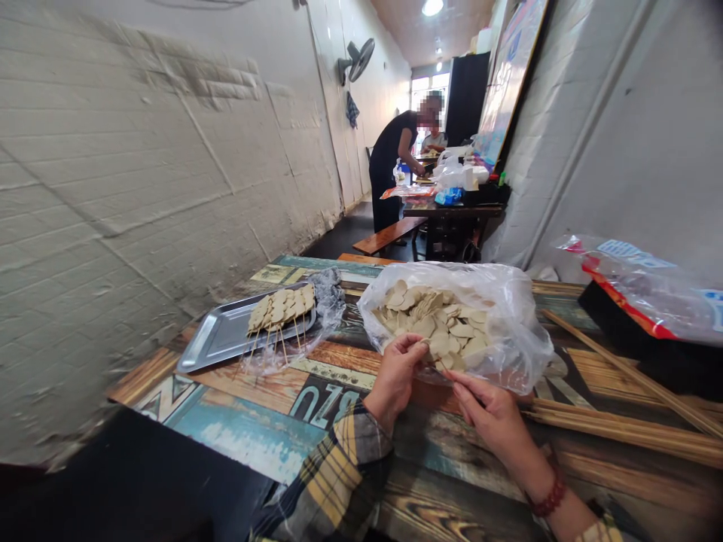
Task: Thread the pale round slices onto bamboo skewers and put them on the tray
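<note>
My left hand (398,373) is closed in a pinch at the front of an open clear plastic bag (508,301), apparently on the edge of a pale flat slice. Beside it, my right hand (489,414) pinches a thin stick that looks like a skewer, its tip pointing towards the left fingers; most of it is hidden. Many pale beige oval slices (463,330) lie heaped in the bag. To the left, several loaded skewers (282,307) rest side by side on a metal tray (218,339), their bare ends sticking out over its near edge.
Crumpled thin plastic (328,297) lies by the tray. Long bundled bamboo sticks (621,429) lie on the right of the patterned wooden table (242,433), near a black box (615,320) with red-edged packaging. Farther back, a person in black (389,150) bends over another table, with someone behind.
</note>
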The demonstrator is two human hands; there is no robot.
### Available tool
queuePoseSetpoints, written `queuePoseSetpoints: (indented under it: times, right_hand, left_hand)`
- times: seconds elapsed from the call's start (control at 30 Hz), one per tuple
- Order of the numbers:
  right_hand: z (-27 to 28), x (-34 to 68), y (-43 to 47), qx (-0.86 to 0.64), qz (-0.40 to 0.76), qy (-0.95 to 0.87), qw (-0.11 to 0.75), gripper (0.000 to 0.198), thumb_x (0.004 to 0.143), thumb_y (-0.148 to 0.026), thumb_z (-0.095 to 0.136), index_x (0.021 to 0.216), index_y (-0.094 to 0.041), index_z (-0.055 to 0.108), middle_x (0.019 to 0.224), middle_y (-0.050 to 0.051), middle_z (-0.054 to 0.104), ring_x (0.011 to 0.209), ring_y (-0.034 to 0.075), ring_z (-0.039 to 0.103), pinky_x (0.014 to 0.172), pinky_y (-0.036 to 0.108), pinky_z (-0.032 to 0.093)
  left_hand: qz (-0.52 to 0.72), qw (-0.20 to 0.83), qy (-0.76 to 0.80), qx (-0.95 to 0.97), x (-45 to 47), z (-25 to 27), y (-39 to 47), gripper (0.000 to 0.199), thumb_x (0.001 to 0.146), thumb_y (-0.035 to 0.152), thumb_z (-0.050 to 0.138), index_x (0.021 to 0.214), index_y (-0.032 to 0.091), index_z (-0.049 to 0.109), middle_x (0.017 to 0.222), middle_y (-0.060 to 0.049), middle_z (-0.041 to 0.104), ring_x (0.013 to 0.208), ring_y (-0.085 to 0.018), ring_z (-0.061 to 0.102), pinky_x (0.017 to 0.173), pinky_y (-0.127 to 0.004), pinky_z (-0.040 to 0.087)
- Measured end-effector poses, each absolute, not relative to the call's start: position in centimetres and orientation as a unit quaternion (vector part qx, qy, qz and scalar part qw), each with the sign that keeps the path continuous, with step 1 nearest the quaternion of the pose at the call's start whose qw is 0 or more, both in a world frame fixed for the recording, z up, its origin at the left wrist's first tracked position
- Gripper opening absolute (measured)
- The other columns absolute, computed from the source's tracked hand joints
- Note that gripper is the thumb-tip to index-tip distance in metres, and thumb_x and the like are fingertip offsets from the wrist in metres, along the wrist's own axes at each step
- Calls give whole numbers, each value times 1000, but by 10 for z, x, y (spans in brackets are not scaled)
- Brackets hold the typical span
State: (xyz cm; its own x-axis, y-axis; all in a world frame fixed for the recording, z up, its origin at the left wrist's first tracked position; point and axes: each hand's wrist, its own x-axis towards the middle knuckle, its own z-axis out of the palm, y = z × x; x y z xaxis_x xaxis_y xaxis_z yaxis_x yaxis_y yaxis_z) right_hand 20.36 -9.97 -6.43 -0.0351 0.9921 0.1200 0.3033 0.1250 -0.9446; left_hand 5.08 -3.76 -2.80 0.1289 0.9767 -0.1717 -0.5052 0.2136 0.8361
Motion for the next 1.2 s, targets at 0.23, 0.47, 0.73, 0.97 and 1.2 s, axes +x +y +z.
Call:
queuePoseSetpoints:
  times: [0.23,0.47,0.73,0.97,1.2]
  right_hand:
    - [-62,202,-100,-535,388,-607,441,42,88,-42,47,113,-15,70,48,-4,48,45,14,45,50,26,39]
    - [-62,202,-99,-534,409,-600,433,45,89,-42,47,116,-13,68,47,-5,47,44,13,44,49,26,38]
    - [-62,202,-100,-525,405,-599,449,42,88,-40,49,114,-15,70,46,-5,47,44,13,44,49,26,39]
    - [-64,203,-98,-520,416,-601,443,42,88,-41,48,113,-15,70,46,-5,46,43,13,43,48,26,38]
    - [-59,202,-98,-526,414,-588,454,43,87,-43,49,109,-13,71,45,-5,46,43,12,42,48,25,37]
  left_hand:
    - [566,636,397,341,52,-33,-35,29,54,28,82,73,15,63,63,3,59,56,-7,51,54,-18,37]
    - [566,634,394,350,51,-35,-34,27,58,27,80,73,15,60,63,3,57,56,-6,49,54,-18,36]
    - [566,645,389,335,50,-32,-35,28,57,28,80,71,15,59,61,4,55,54,-6,48,53,-18,35]
    - [559,628,393,373,50,-36,-34,27,59,30,79,74,16,61,63,4,57,55,-6,48,55,-18,36]
    - [554,610,402,400,52,-34,-36,25,59,28,78,73,16,62,65,3,59,58,-7,50,57,-19,37]
